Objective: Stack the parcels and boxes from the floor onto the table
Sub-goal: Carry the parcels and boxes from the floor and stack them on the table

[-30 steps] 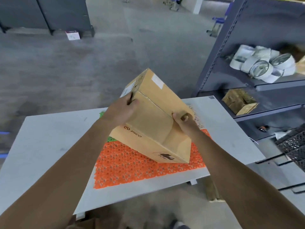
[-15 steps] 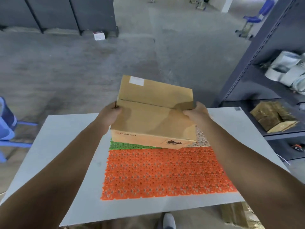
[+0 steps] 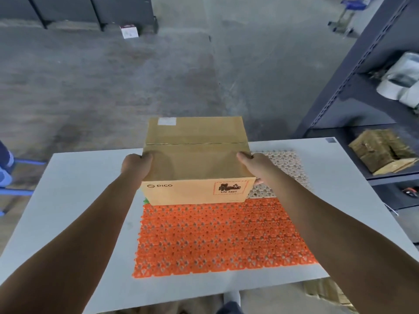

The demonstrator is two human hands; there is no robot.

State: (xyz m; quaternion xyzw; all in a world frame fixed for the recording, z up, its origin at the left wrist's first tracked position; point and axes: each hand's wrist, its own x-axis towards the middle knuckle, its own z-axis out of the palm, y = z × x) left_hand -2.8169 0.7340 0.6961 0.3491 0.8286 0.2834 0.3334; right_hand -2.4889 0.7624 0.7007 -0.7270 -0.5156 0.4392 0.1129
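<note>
A brown cardboard box [image 3: 197, 159] marked PICO with a red-framed UN 3481 label stands level at the far end of the orange mat [image 3: 215, 239] on the white table [image 3: 68, 200]. My left hand [image 3: 136, 165] grips its left side, thumb on the top edge. On the opposite side my right hand [image 3: 254, 165] grips the box, fingers hidden beneath and behind it. The box's underside is hidden, so I cannot tell whether it rests fully on the mat.
A beige mat section [image 3: 285, 171] lies right of the box and a green sliver [image 3: 146, 201] shows at its lower left. A dark metal shelf rack [image 3: 340, 87] with a cardboard box [image 3: 383, 150] and white rolls [image 3: 401, 82] stands at the right. Cardboard [image 3: 326, 293] lies under the table's near right edge.
The box has gone from steeply tilted to level and moved toward the far end of the mat, lower down. Both hands slid to its left and right sides.
</note>
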